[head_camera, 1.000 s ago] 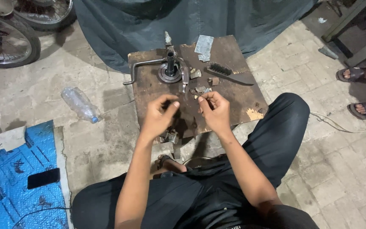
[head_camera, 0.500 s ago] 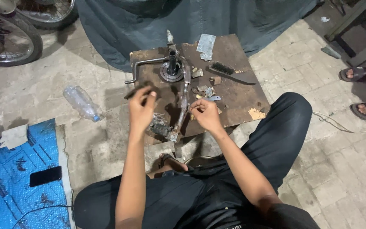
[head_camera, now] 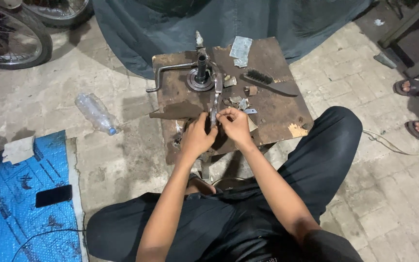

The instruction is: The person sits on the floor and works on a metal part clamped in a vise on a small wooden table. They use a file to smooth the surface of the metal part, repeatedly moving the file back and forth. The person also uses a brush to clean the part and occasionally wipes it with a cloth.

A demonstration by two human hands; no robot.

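1. Metal bar (head_camera: 216, 99): a long, narrow part lying lengthwise on the rusty table (head_camera: 272, 104), its far end beside the spindle (head_camera: 201, 73), its near end between both hands.
2. Left hand (head_camera: 197, 136) is curled over the bar's near end from the left; fingers are closed, though what exactly is pinched is hidden.
3. Right hand (head_camera: 235, 125) is set against the same end from the right, fingertips drawn together on it.
4. Step judged in hand: a small piece is being fitted or worked at the bar's near end.
5. Next move is judged to need a steady left grip while fine right-hand fingertip work is done.
6. Brush (head_camera: 267, 82) and metal scraps (head_camera: 241, 99) lie near, untouched.
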